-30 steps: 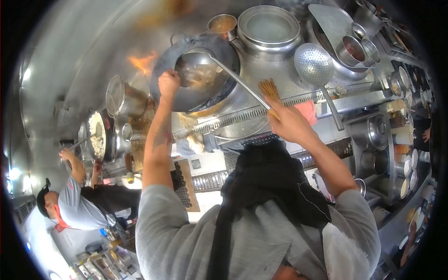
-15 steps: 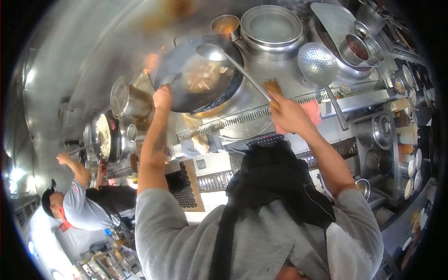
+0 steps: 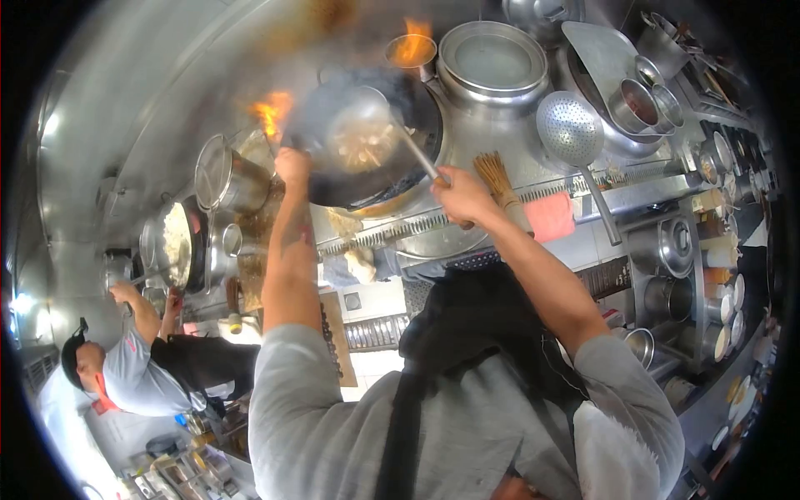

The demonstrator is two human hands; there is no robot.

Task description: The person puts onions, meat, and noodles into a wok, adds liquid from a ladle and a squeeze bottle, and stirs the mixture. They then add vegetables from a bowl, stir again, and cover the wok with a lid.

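Note:
A dark wok (image 3: 408, 171) sits over the burner, with pale sliced food (image 3: 364, 150) and smoke in it. My left hand (image 3: 292, 167) is closed on the wok's near-left edge, where the handle is; the grip itself is partly hidden. In my right hand (image 3: 463, 198) is the long handle of a ladle (image 3: 418, 152). Its bowl is over the food inside the wok, blurred by smoke. Just right of that hand stands a bamboo brush (image 3: 497, 179), next to a pink cloth (image 3: 551, 218) on the stove edge.
Flames rise left of the wok (image 3: 272, 112) and at a small pot (image 3: 411, 52) behind it. A large lidded pot (image 3: 490, 62), a perforated skimmer (image 3: 571, 129) and sauce pots (image 3: 633, 108) stand to the right. At left, a co-worker (image 3: 137, 367) handles another wok (image 3: 197, 242).
My right hand has moved left, bringing the ladle from above the wok's far rim down over the food. Flames flare higher left of the wok and at the small pot.

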